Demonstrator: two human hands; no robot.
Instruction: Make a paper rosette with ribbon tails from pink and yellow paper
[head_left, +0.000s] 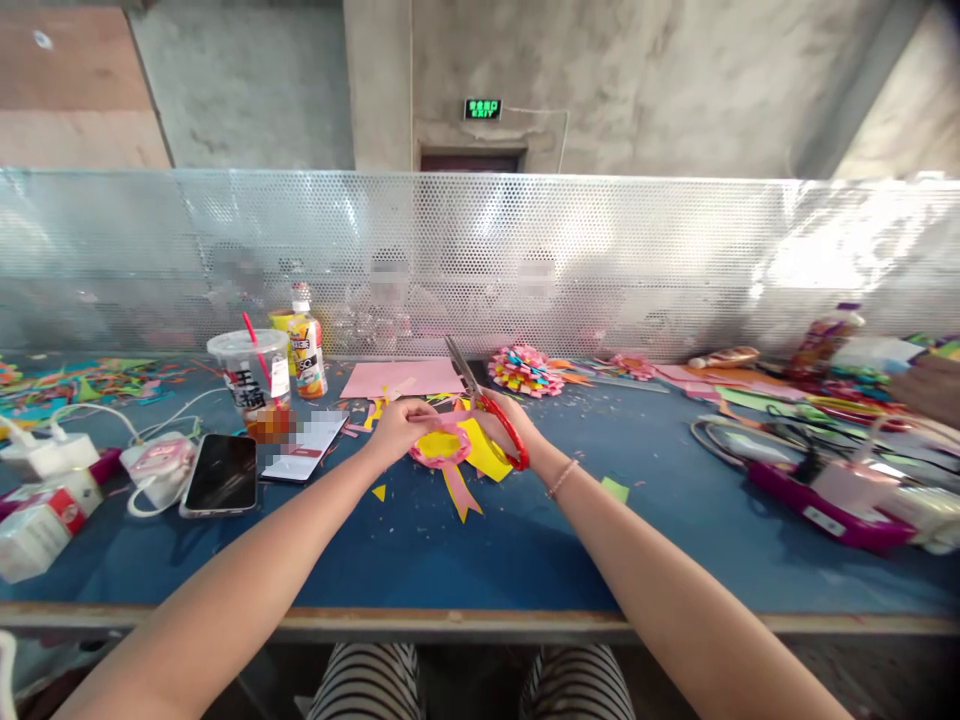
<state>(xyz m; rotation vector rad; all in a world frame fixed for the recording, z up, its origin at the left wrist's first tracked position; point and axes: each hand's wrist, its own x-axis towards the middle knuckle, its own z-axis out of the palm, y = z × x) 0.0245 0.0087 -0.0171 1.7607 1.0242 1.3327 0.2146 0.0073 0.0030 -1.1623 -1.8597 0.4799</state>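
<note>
My left hand (401, 432) is closed on the edge of a round paper rosette (441, 450) with a pink rim and yellow middle. A forked pink and yellow ribbon tail (461, 493) hangs from it toward me. A pair of scissors (512, 437) with red handles is in my right hand (504, 418), blades pointing up and away from the rosette. Some of that hand's fingers are hidden. Under and beside it lies a piece of yellow paper (487, 457). A small yellow scrap (379, 493) rests near the rosette.
Behind my hands are pink paper (401, 379) and a multicoloured paper flower (527, 370). On the left stand a plastic cup (247, 365), a drink bottle (306, 350) and a phone (220, 474). Cables and a purple power strip (832, 512) lie right. A perforated metal screen (600, 265) borders the table.
</note>
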